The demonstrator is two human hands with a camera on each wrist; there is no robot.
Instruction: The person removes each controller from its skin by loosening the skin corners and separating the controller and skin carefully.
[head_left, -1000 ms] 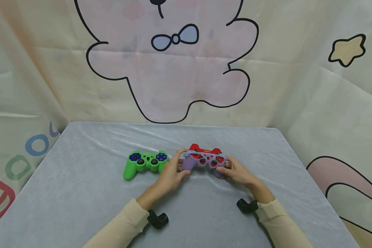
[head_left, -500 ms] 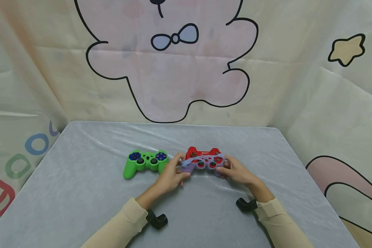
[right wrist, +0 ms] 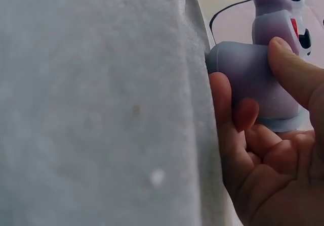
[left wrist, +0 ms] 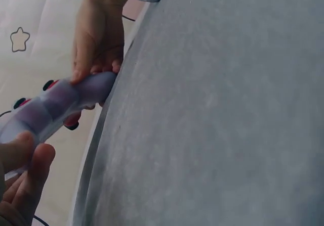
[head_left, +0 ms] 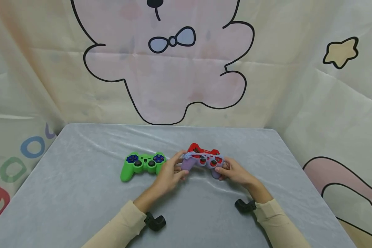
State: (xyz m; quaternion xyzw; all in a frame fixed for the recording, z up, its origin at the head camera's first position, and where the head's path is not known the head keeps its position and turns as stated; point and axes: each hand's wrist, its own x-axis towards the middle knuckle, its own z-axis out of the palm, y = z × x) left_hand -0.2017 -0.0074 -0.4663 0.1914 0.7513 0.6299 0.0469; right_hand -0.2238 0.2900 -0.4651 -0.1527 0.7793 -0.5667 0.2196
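Observation:
A red game controller [head_left: 206, 151] is held up between both hands, a translucent purple silicone cover [head_left: 189, 163] over its two grips and lower face. The red top part and the SONY lettering show above the cover's upper edge, which runs across the face. My left hand [head_left: 168, 176] holds the covered left grip, thumb in front and fingers behind it. On the other side my right hand [head_left: 237, 171] grips the covered right handle, thumb on top; in the right wrist view its fingers [right wrist: 238, 150] curl beneath the cover [right wrist: 248, 74].
A green game controller [head_left: 128, 171] with blue button pads lies on the grey cloth-covered table [head_left: 192, 213], just left of my left hand and partly hidden by it. A printed curtain [head_left: 186, 75] stands behind the table. Black wrist cameras [head_left: 155, 222] sit at both cuffs.
The red controller's left side dips and then rises again, leaving it slanted down to the right. The left hand follows it; the right hand keeps its hold. The head view shifts slightly.

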